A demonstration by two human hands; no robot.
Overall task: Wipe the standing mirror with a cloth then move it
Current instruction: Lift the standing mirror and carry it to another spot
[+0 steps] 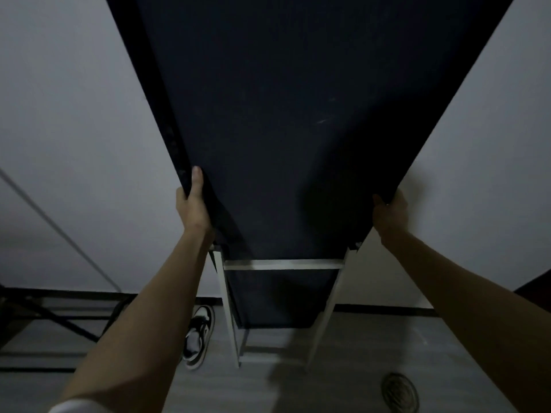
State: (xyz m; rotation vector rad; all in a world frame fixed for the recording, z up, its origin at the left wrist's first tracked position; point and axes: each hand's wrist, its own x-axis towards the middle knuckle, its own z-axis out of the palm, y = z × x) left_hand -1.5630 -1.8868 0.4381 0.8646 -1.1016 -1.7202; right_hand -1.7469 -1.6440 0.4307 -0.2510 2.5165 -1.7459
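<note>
The standing mirror (283, 129) fills the middle of the view, seen from its dark back panel, tall and running from the top edge down to the floor. A white stand (283, 264) with a crossbar and two legs sits behind its lower part. My left hand (192, 201) grips the mirror's left edge, thumb on the back panel. My right hand (390, 211) grips the right edge at about the same height. No cloth is in view.
A white wall (74, 129) rises behind the mirror on both sides. A black-and-white sneaker (198, 335) lies on the grey floor left of the stand legs. Dark metal bars (59, 317) stand at the lower left. A round dark object (399, 390) lies on the floor at the lower right.
</note>
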